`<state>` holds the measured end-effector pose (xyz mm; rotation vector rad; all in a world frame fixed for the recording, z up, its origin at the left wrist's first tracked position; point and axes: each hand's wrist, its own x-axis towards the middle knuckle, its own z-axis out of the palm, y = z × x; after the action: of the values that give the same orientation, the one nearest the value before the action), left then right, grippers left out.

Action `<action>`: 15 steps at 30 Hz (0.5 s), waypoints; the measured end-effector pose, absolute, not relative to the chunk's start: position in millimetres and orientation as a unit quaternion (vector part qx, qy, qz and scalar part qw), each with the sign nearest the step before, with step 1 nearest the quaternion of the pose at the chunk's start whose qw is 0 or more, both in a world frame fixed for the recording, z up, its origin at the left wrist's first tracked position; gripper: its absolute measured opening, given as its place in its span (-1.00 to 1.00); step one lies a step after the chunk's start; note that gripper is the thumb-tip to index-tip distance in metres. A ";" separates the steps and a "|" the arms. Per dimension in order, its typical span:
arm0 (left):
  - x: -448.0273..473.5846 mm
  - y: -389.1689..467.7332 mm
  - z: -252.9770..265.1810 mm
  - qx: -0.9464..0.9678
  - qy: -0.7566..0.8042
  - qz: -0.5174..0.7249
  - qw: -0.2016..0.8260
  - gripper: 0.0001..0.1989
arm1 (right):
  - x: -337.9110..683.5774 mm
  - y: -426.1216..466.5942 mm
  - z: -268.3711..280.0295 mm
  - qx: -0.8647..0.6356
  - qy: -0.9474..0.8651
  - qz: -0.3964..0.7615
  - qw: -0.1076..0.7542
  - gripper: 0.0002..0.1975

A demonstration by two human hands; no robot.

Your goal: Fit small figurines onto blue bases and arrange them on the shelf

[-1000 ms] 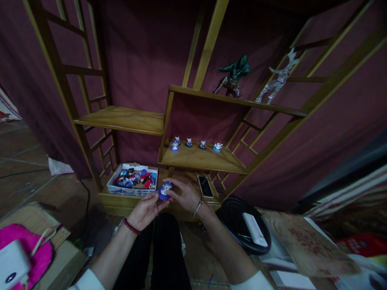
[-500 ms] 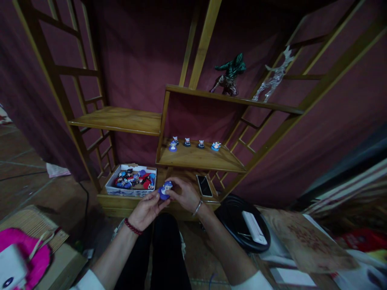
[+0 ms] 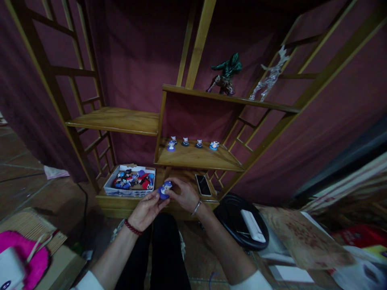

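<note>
Both of my hands hold one small purple-and-white figurine (image 3: 165, 190) in front of the shelf unit. My left hand (image 3: 148, 209), with a dark red bead bracelet at the wrist, grips its round purple base from the left. From the right, my right hand (image 3: 185, 195) closes its thumb and fingers on the figurine's side. On the middle shelf (image 3: 196, 158) stand several more small figurines, among them a purple one (image 3: 171, 146) at the left front and a blue-based one (image 3: 214, 145) at the right. A white box (image 3: 130, 192) full of jumbled figurines sits at lower left.
A phone (image 3: 203, 185) lies on the low shelf right of my hands. Above stand a green hooded statue (image 3: 227, 74) and a clear statue (image 3: 270, 76). A black round stool (image 3: 229, 219) carries a white box (image 3: 252, 226). A pink cushion (image 3: 32, 257) is at far left.
The view has shifted slightly, so the shelves appear a little further left. Both hands keep the same hold on the purple figurine.
</note>
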<state>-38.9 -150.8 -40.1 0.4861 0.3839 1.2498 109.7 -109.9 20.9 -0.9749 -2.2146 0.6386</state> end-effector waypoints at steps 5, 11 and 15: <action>-38.2 -149.7 -36.2 0.211 0.189 0.580 0.764 -0.91 | 109.9 -108.1 17.5 -0.368 -0.842 0.230 0.321 -0.70; -37.1 -146.0 -31.0 0.218 0.178 0.572 0.771 -0.85 | 111.9 -106.3 14.5 -0.366 -0.836 0.229 0.340 -0.66; -34.6 -143.7 -29.2 0.215 0.191 0.570 0.770 -0.86 | 113.5 -105.7 12.1 -0.362 -0.833 0.233 0.347 -0.66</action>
<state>-34.6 -143.7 -29.2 0.4660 0.4151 1.2365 113.5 -105.7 12.1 -0.9396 -2.1616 0.6032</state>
